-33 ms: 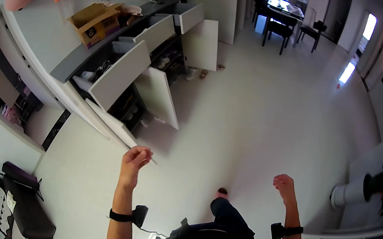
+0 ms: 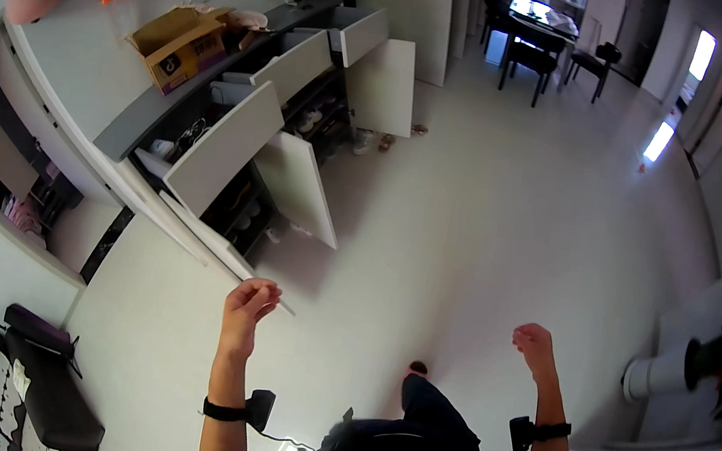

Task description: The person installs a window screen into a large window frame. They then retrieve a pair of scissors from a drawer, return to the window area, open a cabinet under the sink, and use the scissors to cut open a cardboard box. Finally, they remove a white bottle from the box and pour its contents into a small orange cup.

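In front of my body both forearms reach out over the pale floor, each with a black strap and a small black device on it. My left hand [image 2: 251, 303] is closed, thumb against curled fingers, and no object shows in it. Beyond it is the lower end of an open white cabinet door [image 2: 216, 238]; contact between them is not visible. My right hand [image 2: 534, 345] is loosely curled shut above the floor, apart from everything, with nothing seen in it. The nearest thing on that side is a white plant pot [image 2: 656, 375].
A long shoe cabinet at left has drawers [image 2: 226, 146] pulled out and doors [image 2: 301, 187] swung open. On its top sits an open cardboard box [image 2: 179, 47]. Shoes [image 2: 384, 142] lie beside it. A black padded seat [image 2: 52, 389] stands lower left; a dining table [image 2: 544, 17] with chairs is far off.
The view has shifted very slightly, and my leg and left hand sit a little differently. Nothing has been taken hold of or let go.
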### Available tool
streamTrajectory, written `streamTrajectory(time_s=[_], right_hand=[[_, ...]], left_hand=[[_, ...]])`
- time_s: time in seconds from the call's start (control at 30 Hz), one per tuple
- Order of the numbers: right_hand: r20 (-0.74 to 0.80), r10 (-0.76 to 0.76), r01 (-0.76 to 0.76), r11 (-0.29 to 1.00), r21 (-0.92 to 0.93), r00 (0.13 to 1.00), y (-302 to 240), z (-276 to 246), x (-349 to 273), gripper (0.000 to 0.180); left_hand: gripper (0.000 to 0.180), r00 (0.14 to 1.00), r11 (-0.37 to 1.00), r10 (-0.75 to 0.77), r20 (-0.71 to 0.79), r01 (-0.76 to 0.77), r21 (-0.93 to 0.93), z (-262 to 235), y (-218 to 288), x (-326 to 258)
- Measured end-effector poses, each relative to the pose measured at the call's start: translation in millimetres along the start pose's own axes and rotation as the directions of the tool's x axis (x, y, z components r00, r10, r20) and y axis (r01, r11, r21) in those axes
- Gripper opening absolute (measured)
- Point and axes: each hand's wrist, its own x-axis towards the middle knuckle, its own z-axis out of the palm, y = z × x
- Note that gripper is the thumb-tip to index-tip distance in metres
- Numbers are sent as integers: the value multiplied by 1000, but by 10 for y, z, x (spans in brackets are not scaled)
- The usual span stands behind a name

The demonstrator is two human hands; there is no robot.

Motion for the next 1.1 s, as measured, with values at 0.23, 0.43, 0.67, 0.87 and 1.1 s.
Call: streamTrajectory(time_s=[0.23, 0.43, 0.67, 0.87, 1.1], right_hand=[[360, -386, 411, 912, 9, 849, -1564, 1070, 2597, 14], [551, -434, 480, 874, 67, 713, -2851, 2253, 4054, 16], [706, -418, 554, 832, 44, 572, -3981, 3275, 5468, 17], [847, -418, 665, 739, 106, 329, -5238, 4189, 6467, 18], [966, -257, 881, 465, 86, 41, -6557, 5343, 7328, 30]], left_hand=[[13, 965, 998, 52, -257, -59, -20, 79, 379, 976], [12, 869, 998, 67, -491, -69, 15, -179, 450, 1822], [11, 738, 996, 52, -673, -91, -23, -456, 630, 2755], [12, 582, 994, 103, -807, -86, 65, -494, 862, 3159], [13, 210, 997, 27, -977, -80, 10, -101, 832, 3493]])
